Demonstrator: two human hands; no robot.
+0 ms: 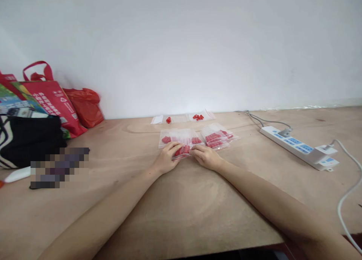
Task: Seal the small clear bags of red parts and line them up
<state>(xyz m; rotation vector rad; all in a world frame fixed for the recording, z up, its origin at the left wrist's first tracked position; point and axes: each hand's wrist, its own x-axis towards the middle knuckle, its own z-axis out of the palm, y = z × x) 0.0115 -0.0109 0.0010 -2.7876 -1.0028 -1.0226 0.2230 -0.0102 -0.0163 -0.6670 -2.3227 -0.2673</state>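
My left hand (pixel 166 159) and my right hand (pixel 208 157) grip the near corners of a clear plastic bag (pixel 182 150) low over the wooden table. Inside the bag are small red pieces and what look like thin clear tubes. The fingers of both hands are closed on its edges. Behind it and to the left lies a similar bag (pixel 165 138), partly covered. More bags of red pieces (pixel 214 137) overlap just beyond my right hand. Farther back rest a few loose-looking red pieces (pixel 169 120), a row of thin clear tubes (pixel 180 119) and another bag with red pieces (pixel 198 117).
A white power strip (pixel 294 143) with plugs and cables stands at the right. At the left are a red shopping bag (pixel 53 101), a red plastic bag (pixel 86 107), a black cloth bag (pixel 31 139) and a blurred-out dark object (pixel 60 169). A wall (pixel 181 52) rises behind the table.
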